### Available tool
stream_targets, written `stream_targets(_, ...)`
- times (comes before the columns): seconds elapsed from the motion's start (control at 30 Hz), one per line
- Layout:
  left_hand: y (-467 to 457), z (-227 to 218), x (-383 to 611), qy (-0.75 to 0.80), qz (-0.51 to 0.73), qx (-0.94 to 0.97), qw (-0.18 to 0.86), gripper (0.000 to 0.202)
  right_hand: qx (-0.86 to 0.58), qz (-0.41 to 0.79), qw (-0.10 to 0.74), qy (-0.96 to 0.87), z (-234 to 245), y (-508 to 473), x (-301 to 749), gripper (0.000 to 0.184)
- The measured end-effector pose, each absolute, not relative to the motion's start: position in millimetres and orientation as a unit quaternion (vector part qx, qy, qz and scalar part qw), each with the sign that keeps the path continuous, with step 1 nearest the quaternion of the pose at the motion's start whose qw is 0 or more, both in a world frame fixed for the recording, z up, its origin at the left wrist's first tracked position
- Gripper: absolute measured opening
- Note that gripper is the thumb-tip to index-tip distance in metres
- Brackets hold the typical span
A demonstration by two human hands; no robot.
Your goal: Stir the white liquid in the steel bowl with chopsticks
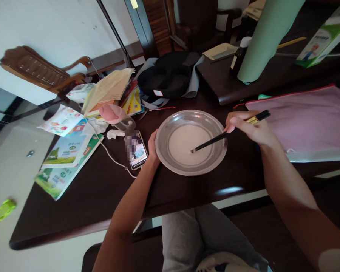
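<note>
Starting at the left, flat glossy books (65, 160) are seen overlapped on the dark, polished table (102, 196). Near them, a crumpled white tissue (115, 133) and a smooth, lit phone (138, 151) are set down. Next, the left hand (152, 146) is laid against the left side of a basin (163, 149); its fingers are mostly hidden, so whether a firm hold is taken cannot be told. The basin, round and shiny, apparently metal, with sloped walls, is stood upright on the table between both hands. Its floor is covered by a milky white liquid (183, 139): filling is judged done. Down to this liquid, slim black chopsticks (209, 142) with gold-coloured bands are angled; stirring is judged under way. No lumps are made out, but how much stirring is left cannot be read from so pale a surface. Their upper part is gripped by the right hand (245, 124), fingers closed round it. At far right, a soft pink pouch (308, 117) with red edging is laid flat.
</note>
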State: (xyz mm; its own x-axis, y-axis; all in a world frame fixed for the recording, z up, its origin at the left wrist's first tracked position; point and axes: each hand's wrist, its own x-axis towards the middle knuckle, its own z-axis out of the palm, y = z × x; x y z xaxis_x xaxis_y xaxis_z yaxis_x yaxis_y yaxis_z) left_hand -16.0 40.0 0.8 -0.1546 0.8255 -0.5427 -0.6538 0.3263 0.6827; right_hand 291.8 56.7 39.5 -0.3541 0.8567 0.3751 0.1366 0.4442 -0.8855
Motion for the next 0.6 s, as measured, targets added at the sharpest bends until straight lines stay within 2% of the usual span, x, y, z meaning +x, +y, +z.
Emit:
stream_targets(0.13,42.1,-5.2,-19.4,0.499,0.573,0.102,0.642,0.024,-0.331,0.396,0.405,-0.755,41.3,54.6,283.0,0.035)
stream_targets(0.33,41.5,-7.1,-21.0,0.489,0.573,0.114,0.648,0.02,-0.375,0.369,0.503,-0.686,37.8,57.6,296.0,0.04)
stream_targets(0.5,41.7,-7.2,-21.5,0.495,0.571,0.105,0.646,0.022,-0.335,0.407,0.405,-0.747,38.8,54.9,290.0,0.034)
stream_targets(0.6,42.6,-9.8,-22.1,0.49,0.575,0.115,0.646,0.019,-0.346,0.372,0.422,-0.75,39.2,55.1,287.3,0.032)
